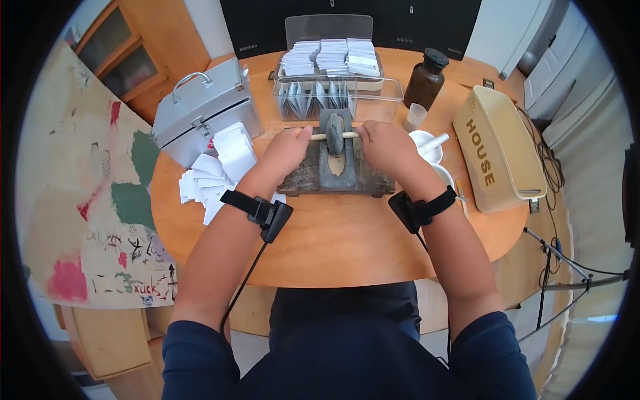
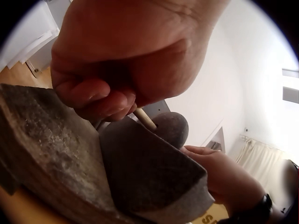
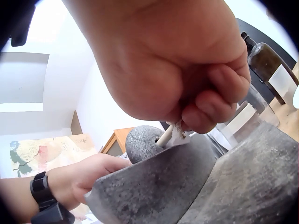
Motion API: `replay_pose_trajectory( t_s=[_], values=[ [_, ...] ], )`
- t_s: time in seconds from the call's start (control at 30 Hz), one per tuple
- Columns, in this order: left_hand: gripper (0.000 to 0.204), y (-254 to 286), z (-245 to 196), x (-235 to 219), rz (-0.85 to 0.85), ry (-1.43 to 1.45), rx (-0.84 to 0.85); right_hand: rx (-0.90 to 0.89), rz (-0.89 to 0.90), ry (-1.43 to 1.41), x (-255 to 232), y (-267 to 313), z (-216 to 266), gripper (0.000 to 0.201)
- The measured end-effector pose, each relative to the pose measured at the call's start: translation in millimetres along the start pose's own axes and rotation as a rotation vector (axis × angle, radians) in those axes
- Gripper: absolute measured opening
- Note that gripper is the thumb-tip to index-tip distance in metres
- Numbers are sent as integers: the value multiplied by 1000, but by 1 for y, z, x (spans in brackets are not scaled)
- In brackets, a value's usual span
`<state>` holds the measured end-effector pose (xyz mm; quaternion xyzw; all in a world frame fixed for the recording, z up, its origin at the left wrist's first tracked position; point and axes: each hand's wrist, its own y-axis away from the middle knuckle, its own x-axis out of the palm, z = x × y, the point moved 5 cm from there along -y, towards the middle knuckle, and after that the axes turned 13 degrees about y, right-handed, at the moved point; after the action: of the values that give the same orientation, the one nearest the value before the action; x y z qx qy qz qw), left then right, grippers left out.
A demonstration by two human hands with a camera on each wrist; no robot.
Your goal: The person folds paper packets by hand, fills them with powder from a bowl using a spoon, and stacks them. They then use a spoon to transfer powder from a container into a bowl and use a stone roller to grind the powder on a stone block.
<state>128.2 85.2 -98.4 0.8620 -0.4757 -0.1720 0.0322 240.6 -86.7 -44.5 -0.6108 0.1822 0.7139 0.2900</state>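
A grey stone grinding wheel [image 1: 335, 135] stands upright in a narrow boat-shaped trough [image 1: 327, 175], with light brown ground material [image 1: 336, 166] lying in its near end. Through the wheel's hub runs a pale wooden rod [image 1: 321, 137]. My left hand [image 1: 288, 153] grips the rod's left end, fingers curled round it, and my right hand [image 1: 390, 150] grips the right end the same way. A whitish scrap [image 3: 179, 136] shows on the rod beside the right fingers. Under the trough is a dark, worn base [image 1: 300, 177]. In both wrist views the trough wall hides the wheel's lower part.
Left of the trough lie white paper packets [image 1: 233, 157] before a silver metal case [image 1: 200, 110]. Behind it stand clear bins of packets [image 1: 320, 103]. To the right are a brown bottle [image 1: 425, 83], a plastic cup [image 1: 415, 118], a white pestle [image 1: 433, 144] in its mortar and a beige bin [image 1: 497, 147].
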Motion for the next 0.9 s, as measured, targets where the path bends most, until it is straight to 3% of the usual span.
replay_pose_trajectory(
  t_s=[0.07,0.13,0.17,0.33,0.53,0.9],
  values=[
    [47,-2,3,3,-3,61,-64,2,-5,4,2,1,0,39],
    [45,-5,9,3,-63,18,86,-2,-4,1,3,2,1,39],
    [45,-1,9,3,-71,22,81,31,11,-7,4,4,0,40],
    [39,15,-4,8,14,225,-50,45,1,-16,6,7,-2,40],
    [36,17,0,12,13,289,-83,15,-30,-72,7,6,-2,38],
    [37,8,10,15,-83,230,67,3,-27,-96,17,-3,-8,41]
  ],
)
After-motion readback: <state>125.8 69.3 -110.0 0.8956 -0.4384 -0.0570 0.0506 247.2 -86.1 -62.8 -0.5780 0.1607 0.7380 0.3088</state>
